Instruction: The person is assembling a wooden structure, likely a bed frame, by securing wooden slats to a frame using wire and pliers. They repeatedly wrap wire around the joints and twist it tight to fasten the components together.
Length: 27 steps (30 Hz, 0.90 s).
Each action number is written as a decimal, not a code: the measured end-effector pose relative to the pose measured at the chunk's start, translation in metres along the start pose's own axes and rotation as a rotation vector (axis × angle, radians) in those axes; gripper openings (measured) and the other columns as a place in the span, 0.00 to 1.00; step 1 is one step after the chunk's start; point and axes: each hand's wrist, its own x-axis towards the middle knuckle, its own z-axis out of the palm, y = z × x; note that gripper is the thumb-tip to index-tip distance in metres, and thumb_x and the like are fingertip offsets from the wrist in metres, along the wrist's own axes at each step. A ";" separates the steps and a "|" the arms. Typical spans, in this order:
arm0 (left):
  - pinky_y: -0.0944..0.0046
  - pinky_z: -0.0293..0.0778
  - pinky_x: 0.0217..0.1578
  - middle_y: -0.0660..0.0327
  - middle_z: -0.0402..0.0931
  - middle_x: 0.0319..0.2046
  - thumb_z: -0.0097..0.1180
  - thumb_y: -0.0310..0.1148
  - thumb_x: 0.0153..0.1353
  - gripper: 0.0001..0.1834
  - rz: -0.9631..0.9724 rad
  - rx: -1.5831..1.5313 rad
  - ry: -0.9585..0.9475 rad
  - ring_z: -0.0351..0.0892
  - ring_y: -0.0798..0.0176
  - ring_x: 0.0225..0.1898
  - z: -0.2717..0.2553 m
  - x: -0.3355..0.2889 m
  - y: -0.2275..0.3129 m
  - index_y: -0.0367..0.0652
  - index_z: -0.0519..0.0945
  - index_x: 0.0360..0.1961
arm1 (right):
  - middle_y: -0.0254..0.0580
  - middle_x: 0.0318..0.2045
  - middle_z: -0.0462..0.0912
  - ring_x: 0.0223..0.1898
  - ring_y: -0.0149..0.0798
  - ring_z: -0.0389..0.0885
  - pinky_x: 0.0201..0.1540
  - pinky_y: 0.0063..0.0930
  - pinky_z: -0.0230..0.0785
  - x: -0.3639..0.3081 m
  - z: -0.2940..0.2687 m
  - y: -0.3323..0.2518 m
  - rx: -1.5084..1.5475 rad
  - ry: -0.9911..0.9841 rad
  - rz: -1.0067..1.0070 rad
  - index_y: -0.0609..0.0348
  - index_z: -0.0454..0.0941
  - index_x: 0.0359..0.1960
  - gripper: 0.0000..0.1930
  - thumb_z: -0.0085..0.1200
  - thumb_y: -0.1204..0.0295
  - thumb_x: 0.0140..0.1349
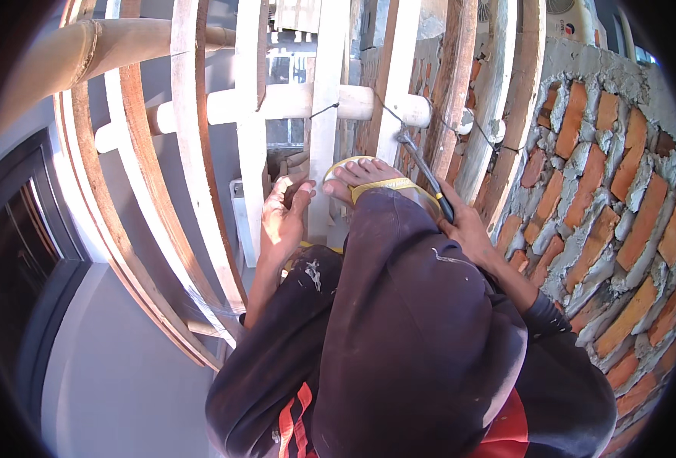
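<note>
My right hand [466,229] is closed around a slim metal hand tool [431,177] with a dark grip and a yellow band. The tool's small head lies by a dark wire tie [388,109] at a pale round pole [292,104]. To the left, my left hand [284,217] is raised with its fingers curled and thumb drawn in beside a wooden slat [252,153]. What it holds, if anything, cannot be made out. Between my hands is my foot in a yellow flip-flop [388,183], close to another pale slat [325,91].
Several long slats cross the pole, with gaps between them opening onto a lower level. A rough brick wall [582,191] stands close on the right. At the left are a thick bamboo pole [86,53], a grey wall [124,343] and a dark-framed window [55,221].
</note>
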 end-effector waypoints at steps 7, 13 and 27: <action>0.65 0.69 0.50 0.52 0.76 0.43 0.48 0.35 0.65 0.18 0.010 -0.020 -0.027 0.76 0.63 0.45 0.006 0.001 -0.001 0.34 0.71 0.51 | 0.55 0.31 0.78 0.34 0.50 0.78 0.42 0.40 0.68 0.008 0.008 0.002 0.058 0.106 0.072 0.54 0.51 0.66 0.36 0.47 0.77 0.53; 0.64 0.69 0.50 0.52 0.76 0.43 0.48 0.35 0.64 0.19 -0.005 -0.025 -0.023 0.76 0.63 0.45 0.005 -0.002 0.003 0.33 0.71 0.51 | 0.53 0.30 0.75 0.32 0.44 0.77 0.37 0.36 0.68 0.004 0.003 -0.001 0.172 0.279 0.171 0.50 0.51 0.67 0.35 0.46 0.76 0.55; 0.65 0.70 0.49 0.52 0.76 0.43 0.49 0.34 0.64 0.18 0.007 -0.065 -0.007 0.76 0.63 0.44 0.006 0.002 -0.001 0.33 0.71 0.51 | 0.40 0.25 0.69 0.29 0.36 0.73 0.37 0.30 0.68 0.005 0.013 0.003 0.233 0.008 0.125 0.48 0.48 0.68 0.40 0.45 0.82 0.51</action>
